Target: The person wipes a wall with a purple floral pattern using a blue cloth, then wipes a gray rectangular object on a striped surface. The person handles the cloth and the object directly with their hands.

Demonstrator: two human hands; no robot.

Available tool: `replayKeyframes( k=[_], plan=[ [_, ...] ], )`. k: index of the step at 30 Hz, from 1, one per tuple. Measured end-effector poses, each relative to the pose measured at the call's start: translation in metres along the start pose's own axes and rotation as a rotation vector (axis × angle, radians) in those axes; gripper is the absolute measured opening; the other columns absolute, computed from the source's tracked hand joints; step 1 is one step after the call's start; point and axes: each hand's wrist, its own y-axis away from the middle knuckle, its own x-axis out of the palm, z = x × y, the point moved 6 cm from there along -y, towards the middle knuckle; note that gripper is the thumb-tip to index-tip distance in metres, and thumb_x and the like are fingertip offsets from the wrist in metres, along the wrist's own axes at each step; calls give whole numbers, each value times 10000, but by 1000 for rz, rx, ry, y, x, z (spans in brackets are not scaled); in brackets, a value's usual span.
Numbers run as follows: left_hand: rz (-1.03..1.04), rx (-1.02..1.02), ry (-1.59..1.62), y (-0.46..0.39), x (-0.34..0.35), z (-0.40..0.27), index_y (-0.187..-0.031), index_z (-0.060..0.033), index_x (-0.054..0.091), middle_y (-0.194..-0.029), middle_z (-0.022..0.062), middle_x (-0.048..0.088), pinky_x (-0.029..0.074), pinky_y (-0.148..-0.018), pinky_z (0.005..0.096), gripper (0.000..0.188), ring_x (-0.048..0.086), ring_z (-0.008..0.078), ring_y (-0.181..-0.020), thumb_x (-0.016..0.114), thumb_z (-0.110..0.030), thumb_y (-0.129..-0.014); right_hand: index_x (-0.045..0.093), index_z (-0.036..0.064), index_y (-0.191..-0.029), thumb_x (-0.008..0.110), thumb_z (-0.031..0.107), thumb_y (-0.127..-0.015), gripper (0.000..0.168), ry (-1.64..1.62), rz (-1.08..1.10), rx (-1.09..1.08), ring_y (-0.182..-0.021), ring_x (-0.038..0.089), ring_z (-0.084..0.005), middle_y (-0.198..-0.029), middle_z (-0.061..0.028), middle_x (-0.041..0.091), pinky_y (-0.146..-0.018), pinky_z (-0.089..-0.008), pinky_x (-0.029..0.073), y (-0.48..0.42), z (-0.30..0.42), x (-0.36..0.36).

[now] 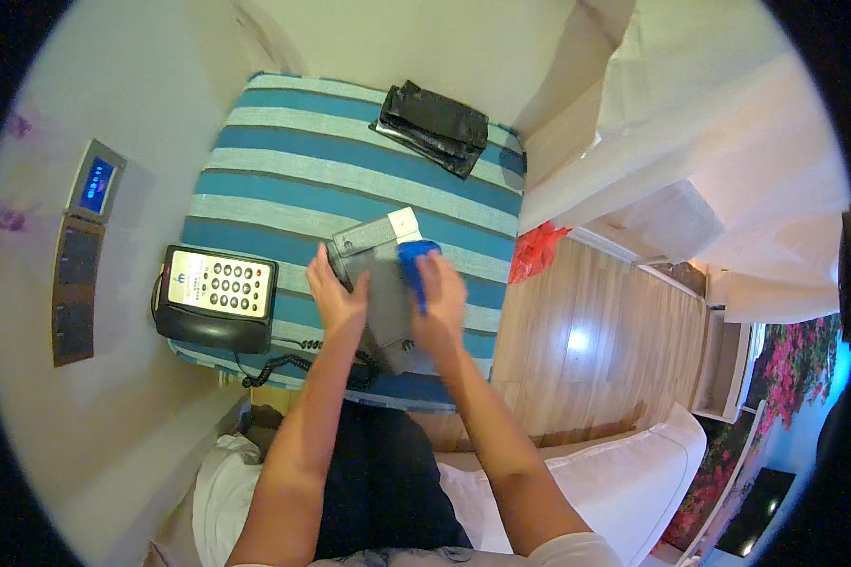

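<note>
On a cushion-like surface with blue and pale stripes (pixel 255 163) lies a grey, flat, box-like item (pixel 381 290). A small grey packet (pixel 364 237) with a white end rests on its upper part. My left hand (pixel 337 290) lies at the grey item's left edge, fingers and thumb spread around its corner. In my right hand (pixel 440 298), which is blurred, is a blue cloth or sponge-like object (pixel 418 266), held over the right side of the grey item. The object's exact kind is unclear.
A black desk telephone (pixel 216 298) with a coiled cord stands at the left edge. A folded black plastic or leather item (pixel 436 124) lies at the far edge. A red plastic bag (pixel 535 251) sits beyond the right edge. A wall panel (pixel 96 186) is at left; a white bed or seat (pixel 624 475) is at lower right.
</note>
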Motion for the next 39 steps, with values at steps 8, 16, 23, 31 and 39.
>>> replayKeyframes(
  k=[8,16,23,31,39],
  plan=[
    [378,-126,31,-63,-8,-4,-1243,-103,534,-1042,112,475,472,-759,328,571,526,229,-828,753,-66,-718,404,6,-1367,630,133,-773,648,80,153,-31,-1360,310,-371,-1460,-181,353,-1101,-517,238,-12,28,53],
    [343,9,-124,-63,-12,-1,-1181,4,522,-1029,132,531,488,-743,320,526,574,232,-850,745,2,-705,450,-12,-1323,662,46,-685,675,-103,266,-85,-1356,323,-355,-1451,-171,367,-1099,-517,249,19,45,41],
    [516,-306,138,-51,-17,13,-1163,-38,500,-935,74,568,491,-725,312,472,583,170,-820,730,-16,-752,361,-34,-1372,650,1,-678,753,-18,101,161,-1373,278,-370,-1476,-176,313,-1103,-514,242,-24,15,38],
    [571,-727,482,-43,-15,13,-1142,-68,531,-914,11,562,491,-674,266,240,539,111,-779,576,-171,-930,418,-36,-1340,616,28,-708,665,-164,328,68,-1356,324,-344,-1453,-179,356,-1103,-497,259,3,74,59],
    [650,-761,624,-29,-1,14,-1066,-65,552,-976,53,617,571,-707,305,174,614,144,-841,572,-182,-939,425,-26,-1329,621,29,-767,598,-113,11,263,-1328,344,-381,-1429,-180,378,-1073,-503,293,-54,13,44]
  ],
)
